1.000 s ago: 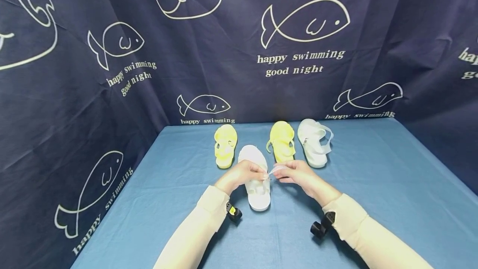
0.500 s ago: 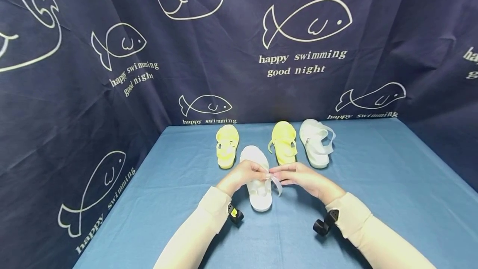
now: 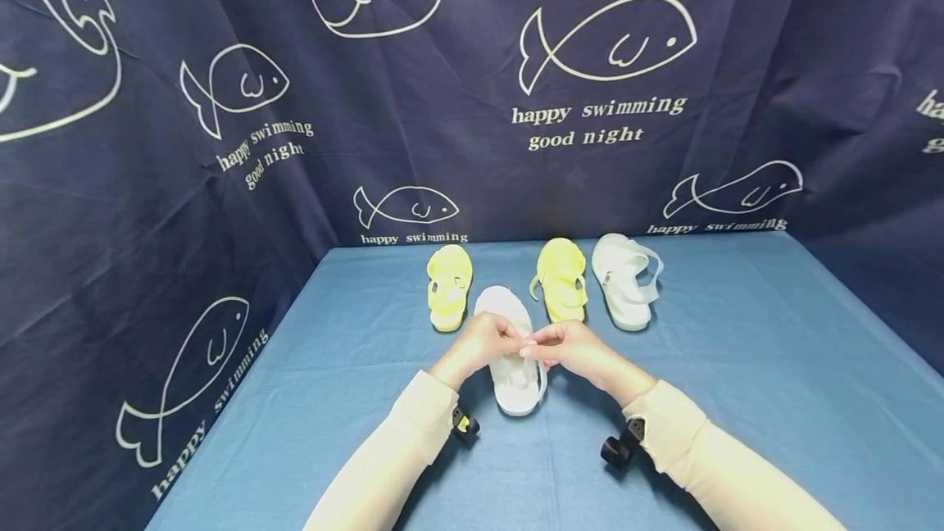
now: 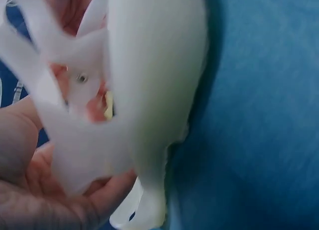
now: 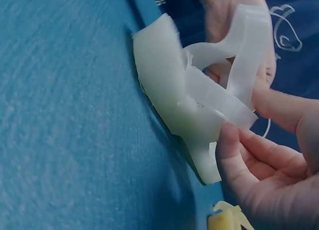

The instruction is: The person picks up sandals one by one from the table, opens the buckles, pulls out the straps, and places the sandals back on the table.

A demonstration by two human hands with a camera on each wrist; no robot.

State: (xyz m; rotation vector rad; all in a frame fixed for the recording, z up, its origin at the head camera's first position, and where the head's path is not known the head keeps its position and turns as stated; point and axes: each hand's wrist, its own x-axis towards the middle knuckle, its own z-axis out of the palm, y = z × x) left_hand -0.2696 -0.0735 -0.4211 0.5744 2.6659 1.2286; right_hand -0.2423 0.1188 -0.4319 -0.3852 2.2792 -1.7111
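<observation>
A white sandal (image 3: 514,396) lies on the blue cloth, toe end away from me. My left hand (image 3: 479,344) pinches its upper near the right edge; in the left wrist view the fingers of that left hand (image 4: 47,200) curl under a wide band beside the sole (image 4: 157,65). My right hand (image 3: 584,357) meets the left fingertips there. Seen from the right wrist, the right hand (image 5: 279,175) pinches the sandal's pale strap (image 5: 219,98) between thumb and fingers. A small metal stud (image 4: 82,78) shows through the opening. The exact fingertip contact is partly hidden.
Behind stand a yellow sandal (image 3: 446,314) on the left, another yellow sandal (image 3: 559,256) and a second white sandal (image 3: 623,306) on the right. A navy curtain (image 3: 472,138) with fish prints rises behind the blue tabletop (image 3: 354,310).
The strap, first stretched toward my right hand, has looped down along the sandal's right side. My right hand has moved left, up against the left fingertips. The left hand has kept its hold.
</observation>
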